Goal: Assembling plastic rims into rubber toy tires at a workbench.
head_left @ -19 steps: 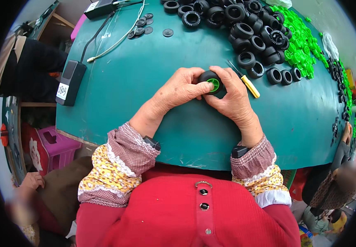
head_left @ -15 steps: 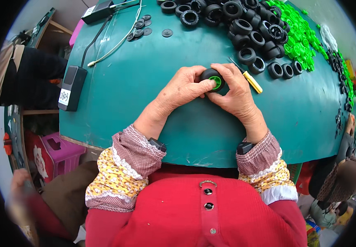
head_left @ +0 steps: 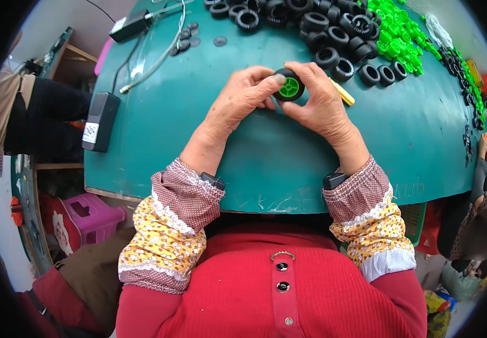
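Between my two hands, above the green tabletop [head_left: 221, 169], is a small toy wheel [head_left: 290, 88]: a black tyre with a bright green spoked hub seated inside it. My left hand [head_left: 244, 93] grips the wheel's left side, its thumb on the tyre's upper rim. Around the right side curl the fingers of my right hand [head_left: 318, 97], with the thumb at the lower edge. A yellow-handled screwdriver [head_left: 342, 93] lies just beyond my right hand, partly hidden by it.
Loose black tyres [head_left: 328, 34] are heaped at the far middle, beside a pile of green hubs [head_left: 398, 34]. Grey discs [head_left: 184, 39], a pale cable [head_left: 159, 67] and a black power box [head_left: 100, 121] lie at left. Other people are at both sides.
The green hub's spokes now show fully, as my left thumb has moved off it up to the tyre's rim. Both hands still hold the wheel; the whole view has shifted slightly.
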A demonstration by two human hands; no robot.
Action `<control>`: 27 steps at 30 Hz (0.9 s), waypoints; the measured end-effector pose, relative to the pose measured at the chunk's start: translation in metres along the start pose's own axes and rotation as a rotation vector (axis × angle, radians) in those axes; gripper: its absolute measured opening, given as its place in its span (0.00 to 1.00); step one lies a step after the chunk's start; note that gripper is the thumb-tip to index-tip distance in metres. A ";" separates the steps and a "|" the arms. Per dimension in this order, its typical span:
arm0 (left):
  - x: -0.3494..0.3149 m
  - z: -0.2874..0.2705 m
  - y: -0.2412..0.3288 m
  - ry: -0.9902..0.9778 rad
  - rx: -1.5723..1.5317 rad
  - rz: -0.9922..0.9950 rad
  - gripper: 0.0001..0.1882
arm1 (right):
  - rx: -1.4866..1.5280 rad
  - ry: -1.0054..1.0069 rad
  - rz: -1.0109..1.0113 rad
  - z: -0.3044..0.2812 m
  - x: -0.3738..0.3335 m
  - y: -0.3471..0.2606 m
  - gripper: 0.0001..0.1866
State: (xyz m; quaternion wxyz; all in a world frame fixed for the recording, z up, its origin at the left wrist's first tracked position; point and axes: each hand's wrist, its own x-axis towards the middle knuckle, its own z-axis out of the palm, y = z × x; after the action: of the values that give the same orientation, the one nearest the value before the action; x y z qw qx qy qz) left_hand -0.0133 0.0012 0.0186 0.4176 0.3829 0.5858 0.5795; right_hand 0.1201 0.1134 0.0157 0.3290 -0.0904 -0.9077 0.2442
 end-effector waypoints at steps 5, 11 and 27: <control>-0.006 -0.016 -0.008 0.047 -0.083 -0.012 0.21 | -0.058 0.049 -0.035 0.005 -0.003 -0.004 0.28; -0.014 -0.008 -0.015 0.003 -0.045 0.042 0.20 | -0.054 0.082 -0.004 0.006 -0.009 -0.005 0.27; -0.002 -0.008 -0.005 -0.018 -0.098 -0.100 0.16 | -0.086 0.029 -0.014 0.006 -0.011 0.002 0.28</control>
State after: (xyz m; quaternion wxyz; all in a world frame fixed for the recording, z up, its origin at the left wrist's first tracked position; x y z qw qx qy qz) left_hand -0.0197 -0.0036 0.0133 0.4697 0.3373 0.5714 0.5824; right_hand 0.1248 0.1090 0.0049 0.3397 -0.1014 -0.9131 0.2015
